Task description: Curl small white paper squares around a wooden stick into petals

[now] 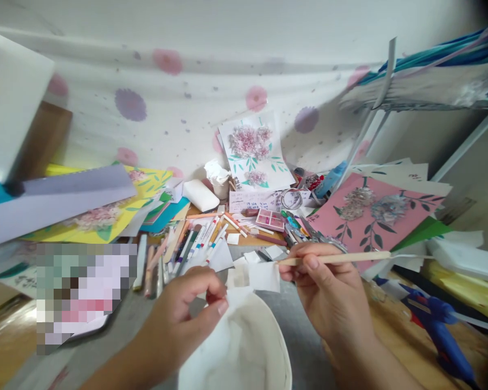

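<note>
Stick [355, 257] pinched near-level in R hand [329, 295]; L hand [187, 319] bent inward, pinching wht paper [239, 293]

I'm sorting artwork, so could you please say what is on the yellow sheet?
Pink ruffled flowers and green leaves; what lies behind the overlapping lavender sheet is hidden.

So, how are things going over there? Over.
Right fingers: holding wooden stick. Left fingers: pinched together at white paper, grip unclear. White container: between the forearms. Marker pens: crowding beyond it.
</note>
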A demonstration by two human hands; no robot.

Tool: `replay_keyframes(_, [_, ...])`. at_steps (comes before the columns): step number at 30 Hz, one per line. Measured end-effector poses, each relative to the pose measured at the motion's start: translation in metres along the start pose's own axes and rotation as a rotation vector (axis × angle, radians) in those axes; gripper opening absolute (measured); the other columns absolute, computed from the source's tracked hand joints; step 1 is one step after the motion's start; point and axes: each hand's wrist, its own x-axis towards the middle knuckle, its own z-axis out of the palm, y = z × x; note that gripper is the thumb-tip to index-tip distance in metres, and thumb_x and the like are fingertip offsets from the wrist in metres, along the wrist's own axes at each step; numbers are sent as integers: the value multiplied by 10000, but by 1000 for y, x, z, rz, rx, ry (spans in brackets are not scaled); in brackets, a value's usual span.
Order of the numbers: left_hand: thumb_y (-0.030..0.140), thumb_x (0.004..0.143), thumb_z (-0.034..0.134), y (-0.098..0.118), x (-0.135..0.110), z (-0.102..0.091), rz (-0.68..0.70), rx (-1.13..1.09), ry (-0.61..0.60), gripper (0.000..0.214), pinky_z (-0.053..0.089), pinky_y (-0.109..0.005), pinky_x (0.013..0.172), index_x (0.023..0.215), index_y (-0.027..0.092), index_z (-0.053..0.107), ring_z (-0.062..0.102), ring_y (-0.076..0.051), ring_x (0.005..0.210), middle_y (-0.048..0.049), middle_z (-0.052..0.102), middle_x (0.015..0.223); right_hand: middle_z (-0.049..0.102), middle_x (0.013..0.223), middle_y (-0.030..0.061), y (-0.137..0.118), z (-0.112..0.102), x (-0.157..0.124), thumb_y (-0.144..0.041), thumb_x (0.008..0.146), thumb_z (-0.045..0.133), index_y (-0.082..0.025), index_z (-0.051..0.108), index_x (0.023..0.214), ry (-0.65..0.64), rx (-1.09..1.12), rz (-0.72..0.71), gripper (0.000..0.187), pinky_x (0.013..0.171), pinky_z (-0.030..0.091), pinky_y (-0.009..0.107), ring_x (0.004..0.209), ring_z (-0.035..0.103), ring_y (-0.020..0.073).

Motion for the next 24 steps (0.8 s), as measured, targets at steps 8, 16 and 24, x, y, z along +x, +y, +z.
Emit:
replay_keyframes(8, [113, 730, 607, -1, 0, -6, 260, 189, -179, 132, 380, -373, 857, 804, 222, 613, 558, -226, 839, -5, 613, 807, 755, 696, 7, -2, -3, -2, -225, 780, 794, -218, 772, 800, -102, 42, 6, 31, 549, 603, 173, 595, 740, 124])
replay_keyframes(16, [303, 803, 705, -7, -3, 2, 39, -176, -136, 180, 456, -304, 787, 965, 237, 661, 623, -214, 849, -11, 681, 886, 758, 809, 51, 7, 1, -23, -219, 880, 689, -266, 766, 977, -407, -325, -170, 133, 693, 591, 319, 797, 693, 194])
replay_keyframes(24, [202, 856, 590, -1, 0, 2, 99, -115, -104, 142, 466, -311, 750, 731, 210, 655, 609, -163, 664, 15, 673, 668, 750, 898, 42, 5, 0, -23, -226, 908, 655, -306, 738, 1057, -461, -390, -218, 188, 744, 604, 389, 842, 721, 218])
